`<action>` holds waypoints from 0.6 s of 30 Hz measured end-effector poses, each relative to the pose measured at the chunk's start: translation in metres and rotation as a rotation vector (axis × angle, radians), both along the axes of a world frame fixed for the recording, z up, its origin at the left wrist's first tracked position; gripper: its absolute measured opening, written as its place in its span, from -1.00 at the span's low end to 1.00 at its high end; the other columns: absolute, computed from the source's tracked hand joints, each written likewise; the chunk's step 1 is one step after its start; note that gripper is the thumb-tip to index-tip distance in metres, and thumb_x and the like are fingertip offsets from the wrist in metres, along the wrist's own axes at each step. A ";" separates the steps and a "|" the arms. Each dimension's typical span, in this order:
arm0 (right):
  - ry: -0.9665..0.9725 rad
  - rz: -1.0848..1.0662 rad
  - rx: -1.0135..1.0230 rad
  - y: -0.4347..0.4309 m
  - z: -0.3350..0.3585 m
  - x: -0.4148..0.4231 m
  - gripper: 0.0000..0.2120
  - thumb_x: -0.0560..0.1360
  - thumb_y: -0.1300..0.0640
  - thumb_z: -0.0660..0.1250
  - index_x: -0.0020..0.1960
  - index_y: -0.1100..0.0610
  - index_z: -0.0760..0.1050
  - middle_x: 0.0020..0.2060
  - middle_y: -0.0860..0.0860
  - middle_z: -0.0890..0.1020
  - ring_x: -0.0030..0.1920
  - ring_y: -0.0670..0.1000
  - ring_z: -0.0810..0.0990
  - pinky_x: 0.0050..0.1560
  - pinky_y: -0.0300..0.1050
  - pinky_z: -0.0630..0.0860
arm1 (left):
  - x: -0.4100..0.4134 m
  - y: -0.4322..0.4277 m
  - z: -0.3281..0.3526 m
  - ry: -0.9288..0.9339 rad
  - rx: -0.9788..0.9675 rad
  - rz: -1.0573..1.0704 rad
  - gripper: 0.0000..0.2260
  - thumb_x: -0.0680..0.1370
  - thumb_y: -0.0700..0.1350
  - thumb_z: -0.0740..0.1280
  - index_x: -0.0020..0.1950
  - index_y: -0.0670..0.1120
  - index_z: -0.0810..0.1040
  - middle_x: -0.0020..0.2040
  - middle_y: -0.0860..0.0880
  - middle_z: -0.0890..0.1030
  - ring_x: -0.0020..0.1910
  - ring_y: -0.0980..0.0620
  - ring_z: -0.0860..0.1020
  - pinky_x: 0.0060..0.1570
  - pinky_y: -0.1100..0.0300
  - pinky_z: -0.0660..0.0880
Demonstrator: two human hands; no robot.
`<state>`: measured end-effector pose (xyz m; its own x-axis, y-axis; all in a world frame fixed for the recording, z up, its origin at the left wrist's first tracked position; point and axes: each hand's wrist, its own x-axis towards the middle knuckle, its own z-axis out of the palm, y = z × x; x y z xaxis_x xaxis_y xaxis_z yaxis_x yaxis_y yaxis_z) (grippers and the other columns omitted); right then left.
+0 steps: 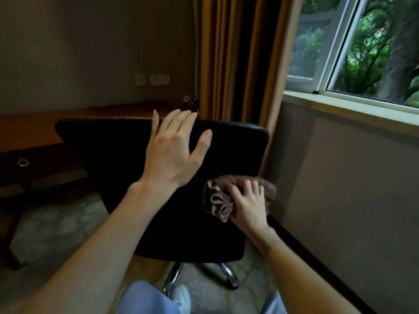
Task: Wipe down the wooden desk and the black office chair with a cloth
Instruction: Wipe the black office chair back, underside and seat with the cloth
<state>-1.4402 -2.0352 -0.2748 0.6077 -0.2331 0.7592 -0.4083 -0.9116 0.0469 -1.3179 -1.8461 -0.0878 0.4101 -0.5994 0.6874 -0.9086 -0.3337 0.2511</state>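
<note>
Chair (118,155): its black backrest fills the middle of the view, turned with its back toward the person, chrome base (229,277) below on the patterned floor. Behind it stands the wooden table (29,130), with a ring pull on its drawer front; whether it has been wiped cannot be told. A curtain (235,57) and window (353,46) are to the right.

The left hand (174,150) lies flat and spread, fingers straight, on the upper part of the backrest, seemingly steadying it. The right hand (248,206) presses a bunched brown cloth (229,198) against the backrest's right edge, fingers curled over the folds.

The step in hand looks like wiping the back of the chair. To do it well, I would keep the left hand bracing the top so the swivel base does not turn, spread the cloth flatter for more contact, and work in overlapping strokes from the top rim downward, running round the edges, then the seat.
</note>
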 end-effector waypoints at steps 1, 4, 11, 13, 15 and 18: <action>0.061 -0.007 0.050 0.004 -0.015 -0.002 -0.49 0.31 -0.07 0.28 0.23 0.09 0.49 0.08 0.15 0.41 0.03 0.26 0.46 0.00 0.19 0.46 | -0.003 -0.001 -0.003 0.001 -0.009 -0.003 -0.41 0.67 0.22 0.01 0.54 -0.08 0.44 0.53 -0.03 0.44 0.58 0.03 0.27 0.64 -0.08 -0.12; 0.061 0.007 0.115 0.007 -0.016 -0.009 -0.52 0.34 -0.08 0.26 0.20 0.09 0.47 0.09 0.10 0.41 0.05 0.23 0.44 -0.01 0.16 0.47 | -0.002 0.003 -0.009 -0.042 -0.033 -0.026 -0.46 0.67 0.17 0.06 0.52 -0.09 0.47 0.49 -0.04 0.48 0.55 0.02 0.32 0.64 -0.05 -0.09; -0.462 0.185 -0.065 0.019 0.086 -0.035 -0.65 0.53 -0.07 0.35 0.23 0.08 0.45 0.12 0.11 0.41 0.06 0.17 0.41 0.12 0.07 0.36 | 0.008 0.013 -0.009 0.000 -0.099 -0.029 -0.52 0.68 0.09 0.06 0.44 -0.10 0.54 0.45 -0.04 0.51 0.52 0.02 0.35 0.63 0.02 -0.12; -0.537 0.205 -0.127 0.020 0.119 -0.037 -0.62 0.50 -0.08 0.40 0.22 0.07 0.44 0.13 0.10 0.40 0.08 0.14 0.39 0.12 0.06 0.34 | 0.017 0.022 -0.008 0.015 -0.109 -0.025 -0.53 0.68 0.09 0.05 0.43 -0.08 0.56 0.48 -0.03 0.50 0.54 0.03 0.34 0.64 0.01 -0.10; -0.557 0.212 -0.163 0.020 0.139 -0.035 -0.57 0.46 -0.07 0.48 0.22 0.07 0.45 0.12 0.08 0.40 0.09 0.13 0.39 0.11 0.06 0.35 | 0.025 0.030 -0.007 0.051 -0.128 0.005 -0.51 0.67 0.10 0.04 0.43 -0.06 0.56 0.50 -0.03 0.49 0.55 0.03 0.33 0.64 0.00 -0.09; -0.502 0.298 -0.132 0.020 0.131 -0.019 -0.60 0.54 -0.16 0.40 0.20 0.09 0.46 0.12 0.11 0.41 0.10 0.15 0.41 0.12 0.00 0.32 | 0.026 0.032 -0.010 0.067 -0.178 0.099 -0.48 0.67 0.12 0.04 0.45 -0.11 0.55 0.51 -0.06 0.48 0.58 0.00 0.30 0.63 0.01 -0.07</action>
